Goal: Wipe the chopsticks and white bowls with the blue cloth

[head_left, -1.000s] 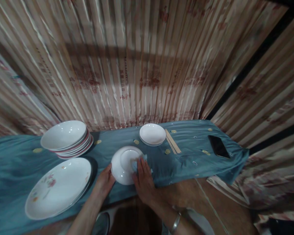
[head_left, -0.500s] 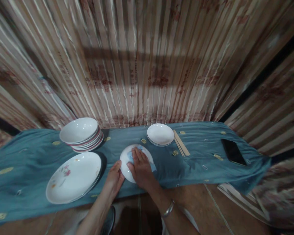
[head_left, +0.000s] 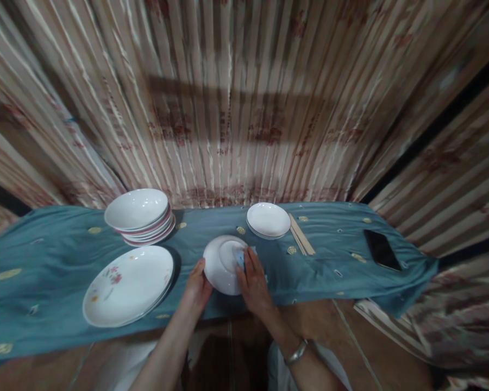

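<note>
A small white bowl (head_left: 218,271) is held over the near edge of the table, its underside and foot ring facing me. My left hand (head_left: 199,285) grips its left rim, thumb on the outside and fingers beneath. At the bowl's right side, my right hand (head_left: 252,277) presses a light blue cloth (head_left: 240,257) against the base, fingers bent over it. Most of the cloth is hidden under that hand. A silver bracelet (head_left: 296,353) circles my right wrist.
Left stand a stack of white bowls (head_left: 136,209) and large oval flowered plates (head_left: 130,288). Behind the held bowl are small dishes (head_left: 268,220), with wooden chopsticks (head_left: 302,236) beside them. A black phone (head_left: 382,250) lies right on the teal tablecloth (head_left: 334,282). A curtain (head_left: 244,108) hangs behind.
The bowl has tilted so its outer base shows more. My right hand has slid from its middle to its right side with the cloth. The view has shifted slightly.
</note>
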A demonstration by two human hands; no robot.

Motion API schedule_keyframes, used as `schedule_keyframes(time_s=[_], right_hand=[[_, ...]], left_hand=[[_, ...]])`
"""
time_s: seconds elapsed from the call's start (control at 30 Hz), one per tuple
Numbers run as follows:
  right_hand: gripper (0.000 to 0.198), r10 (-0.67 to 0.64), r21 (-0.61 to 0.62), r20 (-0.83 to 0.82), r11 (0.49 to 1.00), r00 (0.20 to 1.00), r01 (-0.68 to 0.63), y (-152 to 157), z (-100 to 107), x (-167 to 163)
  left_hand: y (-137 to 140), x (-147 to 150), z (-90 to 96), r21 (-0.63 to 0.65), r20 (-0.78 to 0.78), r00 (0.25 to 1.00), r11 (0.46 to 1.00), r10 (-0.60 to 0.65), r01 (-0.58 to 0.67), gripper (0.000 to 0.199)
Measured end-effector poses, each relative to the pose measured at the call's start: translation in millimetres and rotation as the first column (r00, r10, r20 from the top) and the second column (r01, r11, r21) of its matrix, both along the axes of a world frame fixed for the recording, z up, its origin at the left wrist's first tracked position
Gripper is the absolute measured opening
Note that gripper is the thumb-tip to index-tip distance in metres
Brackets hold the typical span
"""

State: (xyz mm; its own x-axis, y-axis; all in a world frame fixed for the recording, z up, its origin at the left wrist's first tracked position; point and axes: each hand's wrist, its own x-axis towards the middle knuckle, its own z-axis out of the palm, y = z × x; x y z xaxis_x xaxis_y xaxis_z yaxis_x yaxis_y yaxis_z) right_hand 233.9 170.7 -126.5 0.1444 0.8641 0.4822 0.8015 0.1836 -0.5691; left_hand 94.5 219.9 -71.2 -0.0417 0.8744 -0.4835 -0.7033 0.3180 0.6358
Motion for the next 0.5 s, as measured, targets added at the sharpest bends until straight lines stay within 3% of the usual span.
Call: schedule_keyframes(time_s=[0.1,0.3,0.5], right_hand=[[0.055,-0.028,0.01,-0.003,1.0,1.0,0.028,-8,-4,-6],[0.061,-0.014,0.01,0.068,1.0,0.998,0.013,-17,-4,-16],[0.066,0.124,-0.017,0.196,0.992,0.973,-0.123,-30,5,-21]], left_hand=[[5,0,1.7,0.003,0.007,0.999,0.999,-0.052,0.051,0.004],[11,2,11.9,-0.061,0.046,0.996,0.995,-0.081,0.084,0.027],[6,4,23.4,0.044,0.071,0.979,0.981,-0.192,0.189,0.033]])
